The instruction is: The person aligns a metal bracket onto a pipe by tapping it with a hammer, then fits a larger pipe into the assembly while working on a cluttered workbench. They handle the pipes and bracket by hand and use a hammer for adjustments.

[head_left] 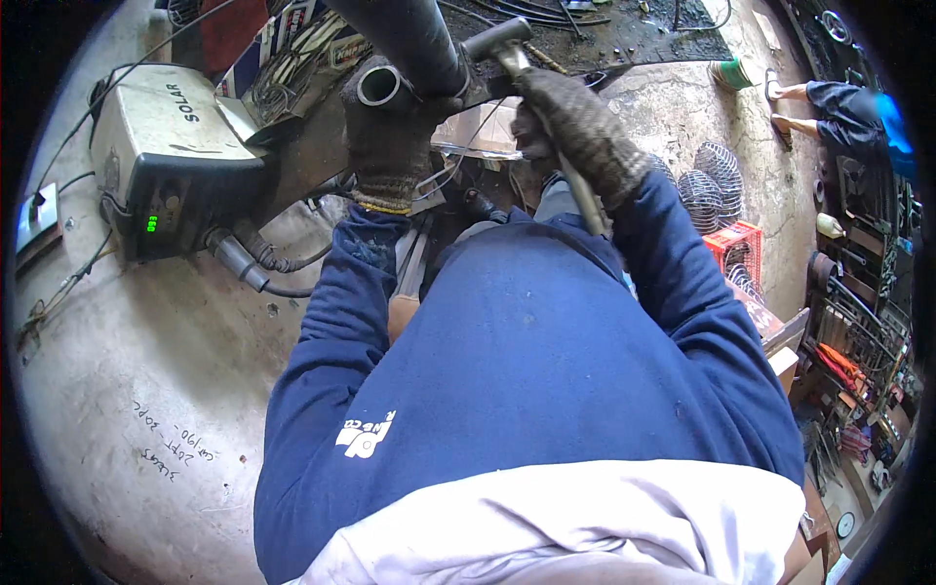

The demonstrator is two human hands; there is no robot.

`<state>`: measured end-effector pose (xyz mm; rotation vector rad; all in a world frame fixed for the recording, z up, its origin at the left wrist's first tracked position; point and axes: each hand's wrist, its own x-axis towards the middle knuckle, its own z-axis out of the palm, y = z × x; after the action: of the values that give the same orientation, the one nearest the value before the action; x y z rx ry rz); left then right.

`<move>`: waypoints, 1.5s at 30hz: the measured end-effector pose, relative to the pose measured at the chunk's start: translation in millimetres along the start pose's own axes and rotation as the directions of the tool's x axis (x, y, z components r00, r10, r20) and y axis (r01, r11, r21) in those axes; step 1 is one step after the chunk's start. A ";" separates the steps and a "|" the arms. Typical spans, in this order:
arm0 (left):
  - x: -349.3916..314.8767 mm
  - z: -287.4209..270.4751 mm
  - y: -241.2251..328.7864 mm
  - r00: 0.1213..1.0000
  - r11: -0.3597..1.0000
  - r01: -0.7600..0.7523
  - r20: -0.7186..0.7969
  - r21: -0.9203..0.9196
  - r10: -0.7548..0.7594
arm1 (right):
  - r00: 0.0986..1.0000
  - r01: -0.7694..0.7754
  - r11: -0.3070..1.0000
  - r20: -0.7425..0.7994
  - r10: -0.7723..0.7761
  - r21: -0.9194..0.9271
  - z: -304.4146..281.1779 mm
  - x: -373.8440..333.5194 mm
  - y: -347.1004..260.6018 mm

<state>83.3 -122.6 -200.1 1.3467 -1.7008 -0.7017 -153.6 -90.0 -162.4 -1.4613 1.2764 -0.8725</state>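
My left hand (388,136), in a dark knit glove, is closed round a short metal tube (378,86) whose open round end points up at me. Right beside it, a thick dark pipe (405,39) slants down from the top edge onto the bench. A hammer (499,39) is in my right hand (575,122), also gloved and slightly blurred. Its head is close to the right side of the thick pipe's foot; whether they touch I cannot tell. The handle runs down past my wrist toward my body.
A boxy welding machine (180,146) with a lit green display and a thick cable plug (239,261) stands at left. Coiled wires (302,68) lie behind it. Round wire guards (710,185) and a red crate (736,249) are on the floor at right. Another person (858,112) is at far right.
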 end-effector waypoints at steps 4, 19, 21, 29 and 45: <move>0.3 -3.1 -1.2 0.999 0.996 -0.026 0.025 0.081 0.024 | 0.922 -0.329 0.818 -0.028 0.387 0.473 -11.3 -2.1 -16.8; 4.2 -2.6 -3.3 1.000 0.997 -0.002 0.006 -0.075 0.002 | 0.924 -0.328 0.824 -0.024 0.382 0.462 5.7 8.3 -15.3; 0.0 -2.3 -3.7 1.000 0.999 -0.020 -0.011 -0.029 0.019 | 0.927 -0.375 0.864 0.125 0.354 0.336 7.2 10.1 -19.6; -2.2 -5.0 6.3 1.000 0.994 0.004 -0.023 0.113 -0.001 | 0.940 -0.280 0.934 -0.132 0.313 0.223 -27.3 9.0 -9.7; -6.9 -3.5 -2.3 0.977 0.946 -0.180 -0.061 0.269 0.204 | 0.944 0.233 0.880 -0.122 -0.308 -0.414 2.8 54.6 -11.6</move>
<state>88.0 -116.3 -202.1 1.3428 -1.8707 -0.3087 -137.2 -143.0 -156.3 -1.9538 1.4681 -0.9921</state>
